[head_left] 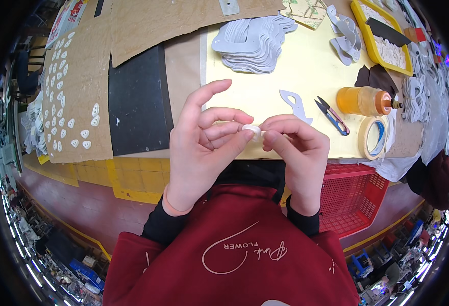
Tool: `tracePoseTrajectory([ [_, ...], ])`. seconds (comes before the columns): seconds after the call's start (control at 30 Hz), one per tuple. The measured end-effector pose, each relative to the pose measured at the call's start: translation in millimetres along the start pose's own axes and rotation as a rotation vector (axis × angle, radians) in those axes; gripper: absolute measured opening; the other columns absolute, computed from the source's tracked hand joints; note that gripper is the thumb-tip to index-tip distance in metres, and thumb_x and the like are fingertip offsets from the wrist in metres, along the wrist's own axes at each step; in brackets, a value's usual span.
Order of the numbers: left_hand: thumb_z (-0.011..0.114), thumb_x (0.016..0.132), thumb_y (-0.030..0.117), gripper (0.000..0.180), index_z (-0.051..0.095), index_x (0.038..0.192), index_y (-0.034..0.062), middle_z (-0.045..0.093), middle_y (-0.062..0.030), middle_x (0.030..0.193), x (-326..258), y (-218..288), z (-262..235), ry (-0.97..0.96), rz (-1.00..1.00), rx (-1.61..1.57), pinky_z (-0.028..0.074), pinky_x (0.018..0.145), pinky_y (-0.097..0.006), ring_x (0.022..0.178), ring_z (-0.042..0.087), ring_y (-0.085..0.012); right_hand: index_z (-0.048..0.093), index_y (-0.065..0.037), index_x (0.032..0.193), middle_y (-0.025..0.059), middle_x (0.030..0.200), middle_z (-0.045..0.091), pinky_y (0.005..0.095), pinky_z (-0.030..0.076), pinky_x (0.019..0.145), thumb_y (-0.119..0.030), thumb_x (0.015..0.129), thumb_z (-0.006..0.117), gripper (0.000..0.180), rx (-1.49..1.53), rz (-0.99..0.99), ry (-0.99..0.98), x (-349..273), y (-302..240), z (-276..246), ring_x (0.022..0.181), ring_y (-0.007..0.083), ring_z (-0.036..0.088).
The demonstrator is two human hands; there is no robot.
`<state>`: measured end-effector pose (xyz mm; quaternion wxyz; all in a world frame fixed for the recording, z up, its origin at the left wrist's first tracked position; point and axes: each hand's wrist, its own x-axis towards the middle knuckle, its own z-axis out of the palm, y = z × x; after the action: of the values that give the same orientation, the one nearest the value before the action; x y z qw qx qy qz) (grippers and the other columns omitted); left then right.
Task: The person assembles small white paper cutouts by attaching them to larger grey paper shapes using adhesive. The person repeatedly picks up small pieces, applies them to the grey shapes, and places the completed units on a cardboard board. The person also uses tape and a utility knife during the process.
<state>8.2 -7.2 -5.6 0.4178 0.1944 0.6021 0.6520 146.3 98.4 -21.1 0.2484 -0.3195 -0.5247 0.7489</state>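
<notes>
Over the table's front edge, my left hand [206, 132] pinches a small white piece [255, 131] between thumb and finger; its index finger is raised. My right hand [301, 150] is closed at the right end of the same piece, thumb against fingertip. The fingers cover part of the piece, so its full shape is hidden. Just beyond my right hand lies a grey cut-out shoe part [295, 104]. To its right are thread snips [332, 116] with dark blades. A tall stack of grey cut pieces [252, 43] stands farther back.
Many small white holed pieces [85, 133] lie on cardboard [94, 51] at left, beside a black board [138, 102]. At right are an orange bottle [359, 101], a tape roll [370, 137] and a yellow tray [408, 61]. A red basket [354, 199] stands below the table edge.
</notes>
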Motion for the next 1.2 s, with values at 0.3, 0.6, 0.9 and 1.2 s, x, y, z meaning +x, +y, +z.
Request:
tracePoseTrajectory([
  [0.3,0.068,0.088,-0.014,0.06,0.039,0.139,0.0012,0.071,-0.0183,0.109,-2.8,-5.0,5.7,0.008,0.075,0.076,0.059,0.086,-0.025,0.102,0.072,-0.0187,0.072,0.004,0.096,0.0077,0.092,0.074,0.0226,0.056,0.072,0.006,0.087,0.074,0.01,-0.284,-0.185,0.116,-2.1,5.7,12.3,0.078,0.0101,0.07],
  [0.6,0.068,0.088,-0.015,0.055,0.038,0.131,0.0027,0.072,-0.0212,0.107,-2.3,-7.4,3.7,0.008,0.016,-0.08,0.059,0.085,-0.026,0.102,0.072,-0.0209,0.072,0.008,0.1,0.0065,0.089,0.072,0.0218,0.057,0.07,0.003,0.092,0.069,0.009,0.117,0.115,0.055,0.8,6.5,2.9,0.075,0.0097,0.068],
  [0.9,0.066,0.091,-0.014,0.049,0.04,0.129,0.0011,0.071,-0.0194,0.108,0.1,-10.0,-1.5,-0.042,0.007,-0.191,0.06,0.088,-0.026,0.103,0.072,-0.0212,0.072,0.007,0.102,0.0108,0.094,0.073,0.0246,0.056,0.07,-0.001,0.094,0.069,0.012,0.381,0.219,0.02,2.5,9.9,-0.1,0.074,0.0125,0.068],
  [1.2,0.068,0.091,-0.013,0.048,0.041,0.128,0.001,0.071,-0.0193,0.108,0.1,-11.3,-1.9,-0.005,0.017,-0.203,0.059,0.087,-0.027,0.102,0.072,-0.0214,0.071,0.007,0.101,0.0119,0.098,0.073,0.0256,0.058,0.075,0.002,0.094,0.068,0.01,0.363,0.112,0.007,1.0,9.9,1.2,0.078,0.0146,0.07],
])
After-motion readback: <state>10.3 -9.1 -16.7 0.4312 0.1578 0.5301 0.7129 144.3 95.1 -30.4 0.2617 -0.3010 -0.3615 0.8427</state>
